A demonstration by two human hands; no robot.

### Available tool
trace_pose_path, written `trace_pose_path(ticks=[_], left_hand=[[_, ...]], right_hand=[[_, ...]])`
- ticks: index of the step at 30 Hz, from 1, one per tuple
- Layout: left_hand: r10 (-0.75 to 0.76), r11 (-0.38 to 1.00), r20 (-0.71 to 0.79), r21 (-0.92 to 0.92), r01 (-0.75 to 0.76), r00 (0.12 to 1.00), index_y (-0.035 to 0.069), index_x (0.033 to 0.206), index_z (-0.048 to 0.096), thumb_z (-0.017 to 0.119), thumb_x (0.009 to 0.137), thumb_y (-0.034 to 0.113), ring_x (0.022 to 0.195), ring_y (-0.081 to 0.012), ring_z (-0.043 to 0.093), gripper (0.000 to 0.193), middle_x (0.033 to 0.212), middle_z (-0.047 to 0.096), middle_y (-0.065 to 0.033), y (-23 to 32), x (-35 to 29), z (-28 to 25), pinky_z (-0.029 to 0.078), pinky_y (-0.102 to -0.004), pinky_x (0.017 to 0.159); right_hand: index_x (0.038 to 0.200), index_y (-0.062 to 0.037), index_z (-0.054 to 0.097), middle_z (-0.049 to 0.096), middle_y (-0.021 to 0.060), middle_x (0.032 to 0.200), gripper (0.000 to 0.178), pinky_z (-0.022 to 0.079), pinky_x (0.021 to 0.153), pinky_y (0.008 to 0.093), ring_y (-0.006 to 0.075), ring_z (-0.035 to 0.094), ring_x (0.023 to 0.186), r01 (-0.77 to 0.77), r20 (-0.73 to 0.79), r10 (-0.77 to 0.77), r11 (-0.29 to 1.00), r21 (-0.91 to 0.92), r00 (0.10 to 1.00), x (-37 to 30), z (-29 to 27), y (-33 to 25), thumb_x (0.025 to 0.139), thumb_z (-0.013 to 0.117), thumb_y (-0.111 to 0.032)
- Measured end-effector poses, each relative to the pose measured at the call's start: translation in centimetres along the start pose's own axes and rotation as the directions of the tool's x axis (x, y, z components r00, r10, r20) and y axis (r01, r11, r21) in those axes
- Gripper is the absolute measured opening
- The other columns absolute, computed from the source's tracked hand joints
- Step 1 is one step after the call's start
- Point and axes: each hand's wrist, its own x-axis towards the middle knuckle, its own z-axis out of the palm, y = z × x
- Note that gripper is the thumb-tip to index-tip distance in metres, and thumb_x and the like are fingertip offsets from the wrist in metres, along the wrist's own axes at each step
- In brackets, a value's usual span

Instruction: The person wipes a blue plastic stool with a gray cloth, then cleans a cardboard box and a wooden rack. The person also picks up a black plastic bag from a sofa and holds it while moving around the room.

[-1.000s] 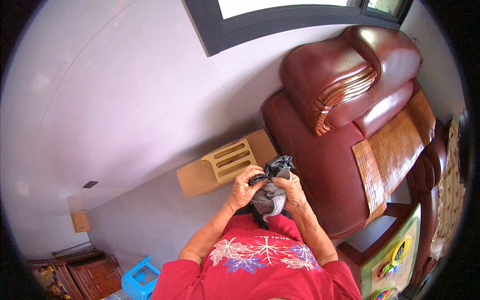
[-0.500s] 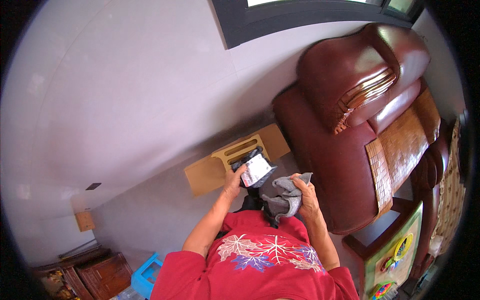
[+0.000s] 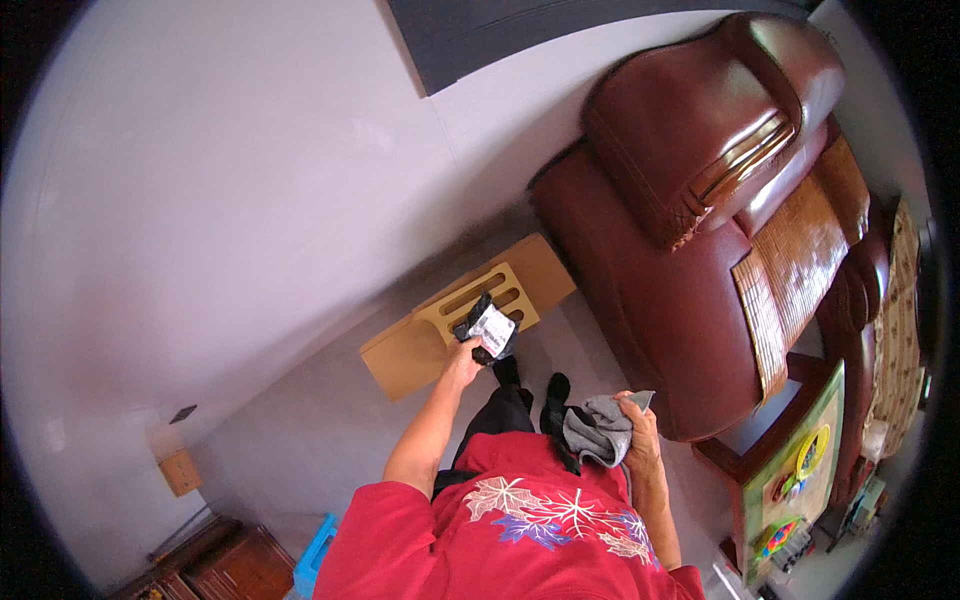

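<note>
My left hand (image 3: 463,362) is closed on the near edge of a dark plastic package with a white label (image 3: 492,328). The package is above a yellowish slotted stool-like piece (image 3: 458,300), partly covering it in the picture; I cannot tell whether they touch. Off to the right, my right hand (image 3: 643,425) grips a crumpled grey cloth (image 3: 598,430) by one corner, and the rest of the cloth hangs down in folds near my leg.
Flat brown cardboard (image 3: 400,358) extends along the wall beneath the slotted piece. A dark red leather sofa (image 3: 640,290) with a slatted mat stands right. Near it, a low table (image 3: 800,500) bears colourful items. A blue plastic piece (image 3: 315,555) and wooden furniture (image 3: 240,565) are lower left.
My hands have moved apart. The left has carried the package slightly left and outward over the slotted piece; the right has drawn the grey cloth to the right and closer to my body.
</note>
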Motion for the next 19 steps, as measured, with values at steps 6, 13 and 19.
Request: trace_pose_path(ticks=[6,13,19], left_hand=[[0.092,0.871,-0.386,0.479,0.114,0.918,0.017,0.122,0.045,0.050,0.088,0.027,0.116,-0.0273,0.047,0.036,0.127,0.047,-0.0032,0.7,4.0,-1.9,0.045,-0.0545,0.085],[0.161,0.926,-0.387,0.376,-0.004,0.908,0.020,0.138,0.030,0.058,0.085,0.042,0.118,-0.0260,0.045,0.064,0.134,0.042,-0.0063,4.5,2.5,-6.3,0.041,-0.0471,0.092],[0.158,0.796,-0.273,0.604,0.041,0.949,0.018,0.137,0.030,0.060,0.083,0.047,0.103,-0.0208,0.052,0.068,0.124,0.050,-0.0046,8.9,5.6,-5.2,0.048,-0.0449,0.077]], right_hand=[[0.096,-0.0025,0.057,0.061,0.0096,0.087,0.018,0.052,0.070,0.0324,0.0191,0.062,0.077,0.031,-0.062,-0.031,1.000,-0.005,0.998,-0.7,-0.9,0.2,0.083,0.060,-0.014],[0.098,-0.0028,0.055,0.060,0.0123,0.090,0.022,0.053,0.076,0.0387,0.0234,0.061,0.080,0.022,-0.094,-0.019,0.999,0.031,0.995,0.1,-0.8,0.7,0.078,0.059,-0.010],[0.104,-0.0044,0.053,0.060,0.0122,0.100,0.035,0.049,0.085,0.0424,0.0259,0.059,0.091,0.133,-0.009,-0.133,0.990,-0.050,0.991,3.3,0.6,-1.5,0.070,0.059,-0.001]])
